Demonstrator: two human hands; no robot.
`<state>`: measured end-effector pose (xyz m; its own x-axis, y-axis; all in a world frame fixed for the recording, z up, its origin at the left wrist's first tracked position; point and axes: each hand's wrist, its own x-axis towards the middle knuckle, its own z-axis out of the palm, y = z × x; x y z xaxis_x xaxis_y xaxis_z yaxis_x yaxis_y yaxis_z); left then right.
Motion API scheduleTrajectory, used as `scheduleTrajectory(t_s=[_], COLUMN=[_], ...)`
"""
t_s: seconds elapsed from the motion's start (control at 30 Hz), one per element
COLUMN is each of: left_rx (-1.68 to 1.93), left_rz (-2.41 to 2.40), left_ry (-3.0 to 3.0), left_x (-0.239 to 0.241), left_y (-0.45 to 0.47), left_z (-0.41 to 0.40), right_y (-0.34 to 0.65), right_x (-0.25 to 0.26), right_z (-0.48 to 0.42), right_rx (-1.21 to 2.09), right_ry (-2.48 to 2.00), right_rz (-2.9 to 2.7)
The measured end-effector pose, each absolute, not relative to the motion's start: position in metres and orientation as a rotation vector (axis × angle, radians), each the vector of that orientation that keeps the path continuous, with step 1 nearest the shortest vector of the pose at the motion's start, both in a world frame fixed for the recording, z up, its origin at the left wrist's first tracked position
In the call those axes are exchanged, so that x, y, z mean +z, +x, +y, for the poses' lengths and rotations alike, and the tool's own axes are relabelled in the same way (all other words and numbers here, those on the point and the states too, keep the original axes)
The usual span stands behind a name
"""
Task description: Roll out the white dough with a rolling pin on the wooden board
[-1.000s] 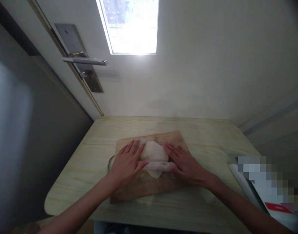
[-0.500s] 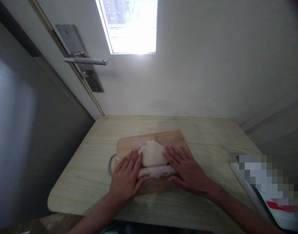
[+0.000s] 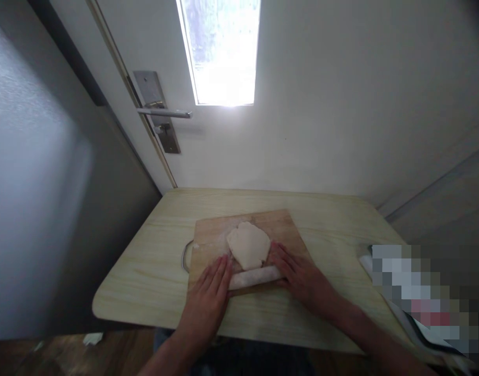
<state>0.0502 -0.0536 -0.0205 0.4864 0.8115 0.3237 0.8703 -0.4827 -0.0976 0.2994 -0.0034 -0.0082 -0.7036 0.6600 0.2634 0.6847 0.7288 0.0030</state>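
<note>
A flour-dusted rolling pin lies crosswise along the near edge of a flattened piece of dough. Over its left end is my left hand, with fingers held together and pointing forward. My right hand is closed over the other end, its fingertips close to the dough's right side. Both ends of the pin are hidden under my hands. The dough is pale and roughly round with an uneven edge, resting on a wooden cutting board with white flour around it.
The board has a metal handle at its left and sits on a light wood-grain table. A pixelated flat object lies at the table's right. Behind stands a white door with a lever handle; a grey surface rises at left.
My hands and the rolling pin have come back toward me, uncovering more of the dough's sides and near edge. My spread fingers have drawn closer together. The camera view has shifted.
</note>
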Motion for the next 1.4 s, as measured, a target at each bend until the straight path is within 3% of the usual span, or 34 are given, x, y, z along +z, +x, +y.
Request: scheduleTrajectory(t_s=[0.3,0.63,0.93,1.1,1.4], left_rx=[-0.511,-0.751,-0.669,-0.680,-0.503], left_rz=[-1.505,-1.798,-1.968,-2.003,-2.103], left_ry=[-2.657,-2.583,-2.495,-2.456,-2.384], left_x=[0.011,-0.009,-0.013,-0.013,-0.005], left_y=[0.060,0.083,0.098,0.104,0.116], left_z=[-0.041,-0.011,-0.010,-0.010,-0.016], right_y=[0.297,0.282,0.225,0.216,0.226], right_x=[0.028,0.050,0.039,0.029,0.017], right_z=[0.047,0.131,0.146,0.144,0.148], right_rx=[-0.233,0.507,0.261,0.138,0.218], right_ry=[-0.946,-1.065,-1.646,-1.729,-1.736], right_rz=[-2.797,-2.756,-2.337,-2.326,-2.370])
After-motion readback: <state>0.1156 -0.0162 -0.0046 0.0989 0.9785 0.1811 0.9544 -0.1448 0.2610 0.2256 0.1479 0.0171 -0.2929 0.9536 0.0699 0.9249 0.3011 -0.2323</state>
